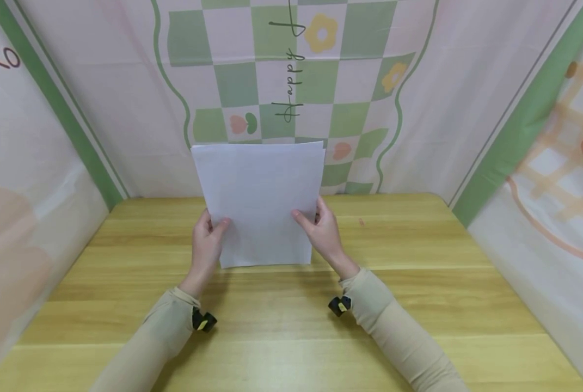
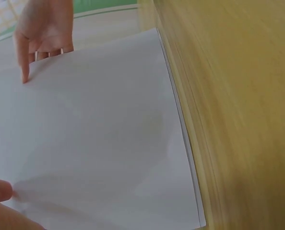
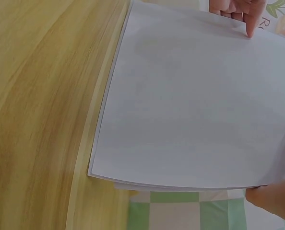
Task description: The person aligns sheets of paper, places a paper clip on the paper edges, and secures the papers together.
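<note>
A small stack of white paper [image 1: 262,201] stands upright, tilted back, over the far middle of the table in the head view. My left hand [image 1: 208,242] grips its left edge, thumb on the near face and fingers behind. On the opposite edge my right hand [image 1: 324,231] holds it the same way. The stack's bottom edge is close to the tabletop. In the right wrist view the paper [image 3: 190,105] shows a few slightly uneven sheet edges along one side. The fingers behind the sheets are mostly hidden.
The wood-grain table [image 1: 281,337] reaches back to a checkered curtain [image 1: 315,81] with flowers and lettering. More printed cloth [image 1: 31,218] hangs at the left, and another curtain [image 1: 556,179] at the right. Small black devices [image 1: 204,320] sit at both wrists.
</note>
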Demonstrator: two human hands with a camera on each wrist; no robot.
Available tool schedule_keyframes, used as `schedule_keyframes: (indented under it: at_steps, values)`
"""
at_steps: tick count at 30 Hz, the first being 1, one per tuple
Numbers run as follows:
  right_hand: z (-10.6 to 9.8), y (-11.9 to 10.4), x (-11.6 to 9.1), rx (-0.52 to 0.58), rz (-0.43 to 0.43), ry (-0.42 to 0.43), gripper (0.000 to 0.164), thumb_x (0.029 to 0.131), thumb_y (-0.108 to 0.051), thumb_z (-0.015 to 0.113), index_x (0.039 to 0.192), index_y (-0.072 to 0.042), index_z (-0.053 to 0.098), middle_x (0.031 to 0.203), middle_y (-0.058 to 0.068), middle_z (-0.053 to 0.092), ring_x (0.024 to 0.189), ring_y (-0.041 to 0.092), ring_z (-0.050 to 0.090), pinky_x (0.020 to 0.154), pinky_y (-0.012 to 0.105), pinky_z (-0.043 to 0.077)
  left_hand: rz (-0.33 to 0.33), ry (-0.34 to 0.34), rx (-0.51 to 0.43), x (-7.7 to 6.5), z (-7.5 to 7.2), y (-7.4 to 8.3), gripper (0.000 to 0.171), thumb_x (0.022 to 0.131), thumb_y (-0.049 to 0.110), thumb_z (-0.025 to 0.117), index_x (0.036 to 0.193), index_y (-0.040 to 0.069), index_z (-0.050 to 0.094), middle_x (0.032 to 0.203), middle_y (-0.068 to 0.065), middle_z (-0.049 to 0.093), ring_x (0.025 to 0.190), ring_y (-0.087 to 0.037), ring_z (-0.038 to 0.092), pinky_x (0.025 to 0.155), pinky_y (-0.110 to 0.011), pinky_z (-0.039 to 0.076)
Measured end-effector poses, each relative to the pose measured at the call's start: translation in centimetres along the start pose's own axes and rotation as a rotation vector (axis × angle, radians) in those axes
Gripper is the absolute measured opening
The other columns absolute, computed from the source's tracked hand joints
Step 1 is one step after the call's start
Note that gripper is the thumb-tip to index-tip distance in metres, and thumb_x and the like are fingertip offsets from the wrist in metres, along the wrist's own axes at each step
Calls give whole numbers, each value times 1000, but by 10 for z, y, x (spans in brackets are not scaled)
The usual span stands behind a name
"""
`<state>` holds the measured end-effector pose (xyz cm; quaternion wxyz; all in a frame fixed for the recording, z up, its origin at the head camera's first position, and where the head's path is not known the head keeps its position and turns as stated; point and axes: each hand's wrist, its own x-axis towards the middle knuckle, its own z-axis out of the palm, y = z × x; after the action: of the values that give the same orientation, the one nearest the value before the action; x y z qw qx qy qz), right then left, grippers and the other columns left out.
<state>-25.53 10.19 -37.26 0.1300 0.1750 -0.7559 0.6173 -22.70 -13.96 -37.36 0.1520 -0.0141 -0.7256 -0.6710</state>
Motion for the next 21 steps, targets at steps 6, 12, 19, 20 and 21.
schedule_keyframes:
  at_steps: [6,12,19,20,21]
  values:
    - [1,-3,0,26,26,-18,54,92,-18,63,139,-5,40,134,17,51,123,30,50,100,47,43,-25,3,1,0,-2,-1,37,94,6,50,130,-1,47,130,-16,53,119,-26,50,102,-41,39]
    - [1,-18,-2,35,62,-30,52,92,-11,61,138,1,39,135,21,50,123,34,50,100,48,43,-28,5,8,0,-3,0,37,94,6,50,130,-1,47,130,-16,53,119,-25,50,102,-41,38]
    - [1,-29,-5,24,69,-39,52,92,-8,60,138,4,38,134,24,49,123,36,50,100,49,43,-16,7,2,1,-3,-1,37,94,5,51,130,-3,48,130,-17,53,119,-25,49,102,-40,37]
    - [1,-26,-5,26,69,-41,52,92,-9,60,137,3,38,133,23,49,122,36,50,99,49,43,-14,8,4,1,-3,-1,37,94,6,51,130,-3,48,130,-17,53,118,-25,49,102,-40,38]
    - [1,-22,-4,28,67,-43,52,92,-10,61,137,2,39,133,23,50,121,35,51,99,49,44,-14,9,3,1,-4,-2,36,94,6,51,129,-3,48,130,-17,54,118,-24,50,102,-40,38]
